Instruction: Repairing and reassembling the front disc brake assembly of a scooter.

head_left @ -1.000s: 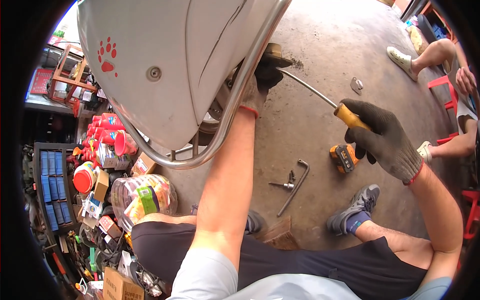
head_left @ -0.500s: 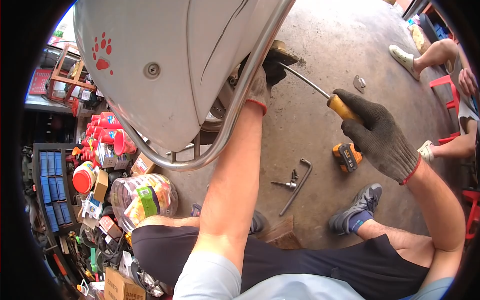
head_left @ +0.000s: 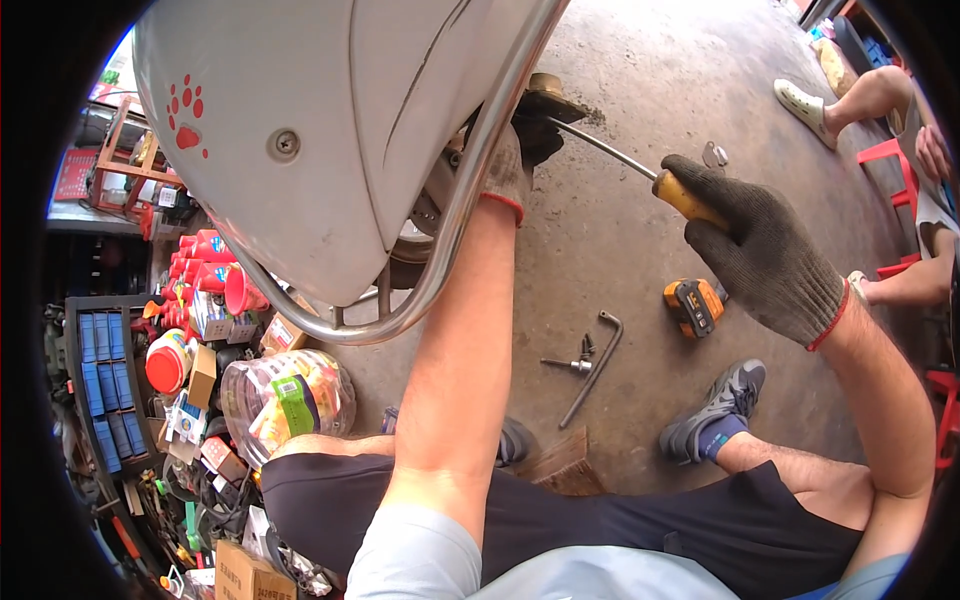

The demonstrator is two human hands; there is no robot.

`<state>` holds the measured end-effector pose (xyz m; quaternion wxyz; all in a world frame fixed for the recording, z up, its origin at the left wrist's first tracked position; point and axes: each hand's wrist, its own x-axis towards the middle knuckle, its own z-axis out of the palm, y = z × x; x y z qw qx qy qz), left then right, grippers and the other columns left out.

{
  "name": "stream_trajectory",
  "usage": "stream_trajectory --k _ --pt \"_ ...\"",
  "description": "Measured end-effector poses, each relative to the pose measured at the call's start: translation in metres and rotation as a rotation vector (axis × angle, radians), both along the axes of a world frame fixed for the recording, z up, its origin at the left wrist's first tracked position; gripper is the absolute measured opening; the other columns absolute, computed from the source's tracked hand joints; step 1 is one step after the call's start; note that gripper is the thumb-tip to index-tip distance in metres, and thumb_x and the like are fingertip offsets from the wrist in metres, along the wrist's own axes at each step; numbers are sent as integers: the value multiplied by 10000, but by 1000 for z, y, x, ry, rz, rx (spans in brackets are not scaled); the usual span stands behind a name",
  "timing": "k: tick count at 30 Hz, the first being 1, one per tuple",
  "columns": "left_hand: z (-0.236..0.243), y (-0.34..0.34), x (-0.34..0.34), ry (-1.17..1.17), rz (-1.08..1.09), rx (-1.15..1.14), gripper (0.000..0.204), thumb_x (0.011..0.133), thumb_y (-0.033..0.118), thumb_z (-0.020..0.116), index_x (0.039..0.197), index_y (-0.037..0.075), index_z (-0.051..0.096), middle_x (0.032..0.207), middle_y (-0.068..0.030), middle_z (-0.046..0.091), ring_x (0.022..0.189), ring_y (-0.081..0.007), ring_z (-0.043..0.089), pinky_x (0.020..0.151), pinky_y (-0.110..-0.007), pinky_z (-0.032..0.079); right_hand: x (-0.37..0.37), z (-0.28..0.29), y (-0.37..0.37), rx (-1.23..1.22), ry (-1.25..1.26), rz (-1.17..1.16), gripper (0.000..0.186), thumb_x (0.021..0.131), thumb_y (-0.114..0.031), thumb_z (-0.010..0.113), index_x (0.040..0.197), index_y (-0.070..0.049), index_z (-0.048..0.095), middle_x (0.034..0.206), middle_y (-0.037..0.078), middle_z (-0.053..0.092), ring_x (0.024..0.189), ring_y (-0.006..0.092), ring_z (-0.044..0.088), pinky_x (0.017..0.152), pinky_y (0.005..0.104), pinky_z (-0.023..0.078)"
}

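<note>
My right hand [head_left: 770,245], in a dark knit glove, is wrapped round the yellow handle of a screwdriver [head_left: 690,200]. The long shaft points up and left, its tip against a grimy brown metal part [head_left: 548,100]. That part is gripped by my gloved left hand [head_left: 508,165], which reaches behind a bent metal tube [head_left: 470,200] of a scooter; the tube and shadow hide some of the fingers. Beside the left wrist hangs the scooter's grey body panel [head_left: 270,210], with red paw prints and a screw. Part of a wheel [head_left: 420,225] shows below it.
On the concrete floor lie an L-shaped wrench [head_left: 597,370], small bolts [head_left: 580,362], an orange and black battery tool [head_left: 695,305] and a small metal plate [head_left: 715,154]. A clear plastic tub [head_left: 285,400] and clutter stand at left. Another person's leg [head_left: 865,100] shows at right.
The scooter panel and the brown part sit slightly farther left in the picture. The screwdriver remains against the part, its shaft tilted a little flatter. Both hands keep their grip.
</note>
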<state>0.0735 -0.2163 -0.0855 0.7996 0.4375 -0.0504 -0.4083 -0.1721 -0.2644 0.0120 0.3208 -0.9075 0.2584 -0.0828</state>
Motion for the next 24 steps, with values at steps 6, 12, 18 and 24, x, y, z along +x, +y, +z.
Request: stream_trajectory --k 6,12,18,24 --pt "-13 -8 9 6 -40 -43 226 943 276 684 1032 70 660 761 -78 632 563 -191 563 496 -313 456 1 -3 4 -102 19 -11 428 888 -121 636 1309 -49 617 885 230 697 735 330 699 705 401 558" --pt "-12 -8 9 34 -19 24 257 920 307 720 1087 120 666 931 -62 689 794 -216 673 701 -381 547 8 3 12 -118 54 -51 393 895 -107 612 1282 -37 626 905 227 699 736 342 699 694 414 560" --pt "1 7 3 30 -118 -93 270 927 303 713 1103 105 663 937 -74 697 812 -220 681 733 -395 555 11 0 13 -111 68 -66 363 909 -116 584 1257 -24 632 880 235 696 732 362 694 686 422 562" --pt "-13 -1 9 39 -23 -101 254 933 281 699 1095 87 675 946 -73 697 836 -228 681 765 -407 562 9 -3 13 -16 3 -72 390 907 -138 594 1277 -20 622 896 230 702 751 344 700 706 407 558"
